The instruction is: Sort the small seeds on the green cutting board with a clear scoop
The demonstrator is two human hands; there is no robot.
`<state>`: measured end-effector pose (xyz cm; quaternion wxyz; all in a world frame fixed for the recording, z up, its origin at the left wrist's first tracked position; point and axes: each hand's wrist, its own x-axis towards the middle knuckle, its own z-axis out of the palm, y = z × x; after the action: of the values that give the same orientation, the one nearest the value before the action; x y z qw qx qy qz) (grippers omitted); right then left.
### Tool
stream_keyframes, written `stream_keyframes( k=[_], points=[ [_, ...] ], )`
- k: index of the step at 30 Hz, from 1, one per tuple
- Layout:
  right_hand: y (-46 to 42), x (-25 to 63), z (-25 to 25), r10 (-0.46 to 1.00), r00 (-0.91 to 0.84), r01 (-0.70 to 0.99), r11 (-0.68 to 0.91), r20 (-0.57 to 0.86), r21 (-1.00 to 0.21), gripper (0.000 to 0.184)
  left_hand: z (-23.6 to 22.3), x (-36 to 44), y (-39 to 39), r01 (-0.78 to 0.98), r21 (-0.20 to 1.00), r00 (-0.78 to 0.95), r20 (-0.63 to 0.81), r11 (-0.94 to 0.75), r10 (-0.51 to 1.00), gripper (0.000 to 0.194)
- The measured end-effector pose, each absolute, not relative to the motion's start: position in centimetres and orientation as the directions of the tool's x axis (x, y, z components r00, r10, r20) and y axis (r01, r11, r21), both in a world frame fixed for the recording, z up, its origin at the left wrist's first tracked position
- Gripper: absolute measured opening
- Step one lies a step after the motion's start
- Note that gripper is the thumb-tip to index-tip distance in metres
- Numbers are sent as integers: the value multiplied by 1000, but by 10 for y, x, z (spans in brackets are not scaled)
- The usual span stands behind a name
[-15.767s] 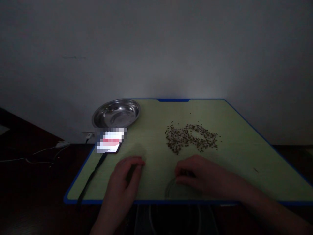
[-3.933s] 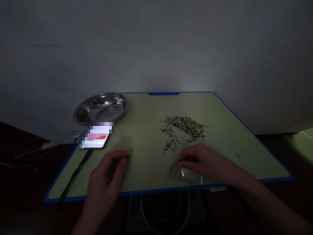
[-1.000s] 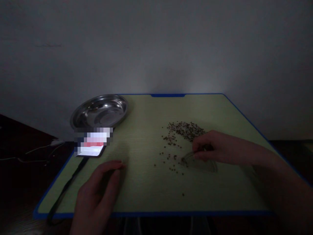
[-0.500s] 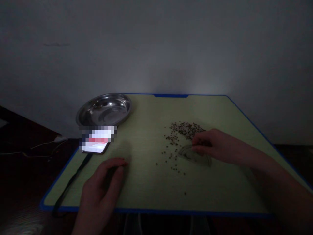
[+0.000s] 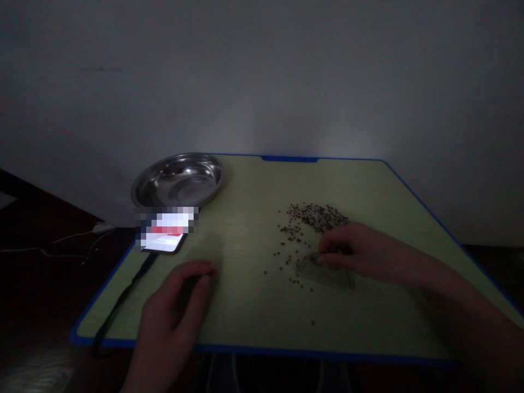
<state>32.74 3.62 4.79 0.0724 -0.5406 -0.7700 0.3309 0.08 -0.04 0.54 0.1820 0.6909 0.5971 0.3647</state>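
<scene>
My right hand (image 5: 346, 245) pinches the upper edge of a small clear plastic bag (image 5: 327, 277), its fingers curled closed. The bag is see-through, with its lower edge near the tabletop; a few dark specks show around its top. Just beyond my right hand lies a heap of small brown and pale beads or seeds (image 5: 321, 215), too small to tell apart, with loose ones scattered to its left and front. My left hand (image 5: 176, 305) is over the near left of the table, thumb and forefinger tips close together. Whether anything is between them I cannot make out.
A shiny steel basin (image 5: 180, 183) stands at the back left of the pale green, blue-edged table (image 5: 254, 311). In front of it a lit phone (image 5: 166, 234), partly blurred out, has a dark strap (image 5: 123, 300) trailing over the near edge. A grey wall (image 5: 262, 82) rises behind.
My right hand has lowered slightly with the bag, which now looks flatter and nearer the tabletop. My left hand keeps its pose; the whole view has shifted a little.
</scene>
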Motion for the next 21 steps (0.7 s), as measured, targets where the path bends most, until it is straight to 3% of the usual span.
stream_keyframes(
  k=[9, 21],
  points=[
    [38, 322, 42, 935, -322, 826, 199, -152, -528, 21, 4, 1, -1, 694, 685, 18, 290, -221, 957, 19],
    [27, 309, 44, 863, -446, 771, 234, -239, -592, 18, 5, 2, -1, 691, 684, 33, 293, -234, 956, 19]
  ],
)
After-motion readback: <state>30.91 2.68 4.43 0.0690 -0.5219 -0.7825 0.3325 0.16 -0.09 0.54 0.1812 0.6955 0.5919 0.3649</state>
